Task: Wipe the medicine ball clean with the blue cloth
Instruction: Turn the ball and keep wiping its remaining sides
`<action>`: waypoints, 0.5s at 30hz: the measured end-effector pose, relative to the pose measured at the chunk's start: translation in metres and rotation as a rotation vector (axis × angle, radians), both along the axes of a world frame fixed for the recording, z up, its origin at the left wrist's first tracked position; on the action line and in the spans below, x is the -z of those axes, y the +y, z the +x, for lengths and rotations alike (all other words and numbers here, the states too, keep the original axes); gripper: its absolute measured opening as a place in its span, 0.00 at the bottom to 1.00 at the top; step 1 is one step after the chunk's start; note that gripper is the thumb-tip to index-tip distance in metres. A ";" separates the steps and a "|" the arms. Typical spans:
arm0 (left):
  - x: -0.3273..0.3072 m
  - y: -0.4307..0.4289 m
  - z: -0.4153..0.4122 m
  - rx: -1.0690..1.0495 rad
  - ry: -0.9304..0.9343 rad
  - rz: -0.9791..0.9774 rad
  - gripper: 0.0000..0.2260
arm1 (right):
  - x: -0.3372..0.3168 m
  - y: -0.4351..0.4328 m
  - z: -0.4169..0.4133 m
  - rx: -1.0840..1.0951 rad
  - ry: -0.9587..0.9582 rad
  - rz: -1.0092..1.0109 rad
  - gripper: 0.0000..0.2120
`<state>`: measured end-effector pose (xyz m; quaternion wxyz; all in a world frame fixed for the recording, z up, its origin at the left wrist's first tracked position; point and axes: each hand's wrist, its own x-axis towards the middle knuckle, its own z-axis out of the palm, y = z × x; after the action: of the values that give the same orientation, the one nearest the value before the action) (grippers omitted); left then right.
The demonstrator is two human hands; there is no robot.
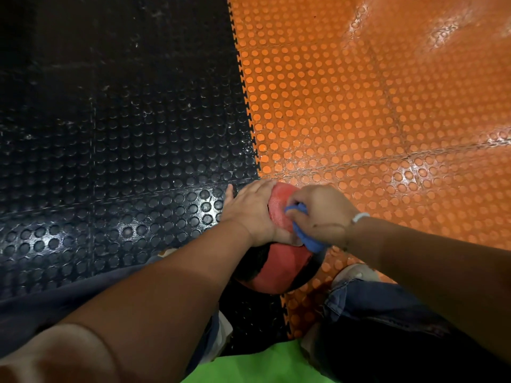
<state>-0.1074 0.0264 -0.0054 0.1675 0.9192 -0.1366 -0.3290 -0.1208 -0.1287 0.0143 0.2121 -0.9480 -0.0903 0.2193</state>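
A red and black medicine ball (284, 268) sits on the floor between my knees, at the seam of the black and orange mats. My left hand (250, 214) lies over its upper left side, fingers spread along the curve and steadying it. My right hand (322, 215) grips a bunched blue cloth (304, 233) and presses it against the ball's top right. Both hands hide much of the ball's top.
Studded black rubber tiles (116, 139) cover the floor on the left and studded orange tiles (373, 106) on the right, joined by a jigsaw seam. My jeans-clad knees (387, 313) flank the ball, with a shoe (356, 273) on the right. A green garment (265, 363) shows at the bottom.
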 end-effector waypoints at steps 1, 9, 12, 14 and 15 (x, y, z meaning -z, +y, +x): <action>-0.001 0.001 0.001 0.015 0.009 0.006 0.58 | -0.003 0.002 -0.006 -0.032 0.006 0.029 0.07; -0.006 -0.001 -0.012 0.113 -0.166 0.013 0.48 | 0.004 -0.014 0.008 0.410 0.046 0.181 0.06; -0.005 0.001 -0.012 0.136 -0.139 0.033 0.53 | 0.004 -0.016 0.006 0.449 0.037 0.055 0.09; -0.002 0.002 -0.011 0.094 -0.134 0.008 0.53 | -0.001 -0.005 -0.005 0.291 0.001 0.012 0.09; -0.001 0.003 -0.010 0.079 -0.137 -0.003 0.52 | -0.002 0.001 -0.012 0.223 0.011 0.022 0.08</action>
<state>-0.1170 0.0294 -0.0047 0.1461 0.9332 -0.1846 -0.2714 -0.1325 -0.1273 0.0168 0.2459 -0.9486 0.0146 0.1987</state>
